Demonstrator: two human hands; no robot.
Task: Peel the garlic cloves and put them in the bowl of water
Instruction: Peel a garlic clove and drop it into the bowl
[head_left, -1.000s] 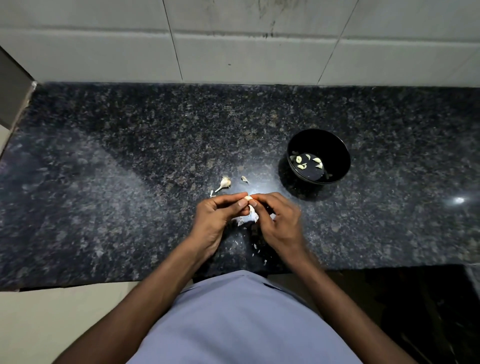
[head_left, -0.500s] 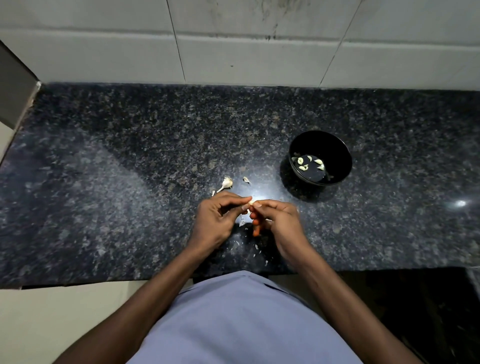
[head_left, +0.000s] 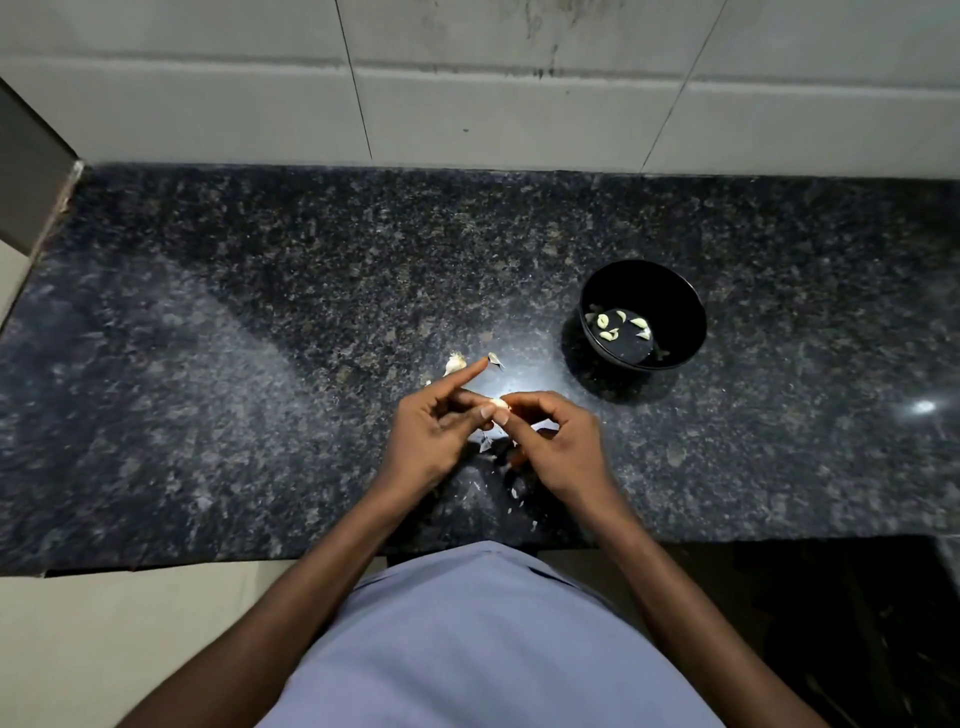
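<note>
A small pale garlic clove (head_left: 498, 402) is pinched between the fingertips of both hands above the dark granite counter (head_left: 260, 338). My left hand (head_left: 434, 426) holds it with thumb and a bent finger while its index finger points straight out. My right hand (head_left: 553, 441) has thumb and fingers curled onto the clove from the right. A black bowl (head_left: 675, 306) of water stands to the right and further back, with several peeled cloves (head_left: 618, 325) floating in it.
A garlic stem piece (head_left: 454, 362) and a scrap of skin (head_left: 494, 359) lie just beyond my left hand. Bits of white peel (head_left: 514, 493) are scattered under and in front of the hands. A tiled wall (head_left: 467, 78) closes the back.
My left index finger has straightened and now points outward. The white skin piece seen under the fingers a second ago has dropped out of the grip. Both hands stay at the same spot.
</note>
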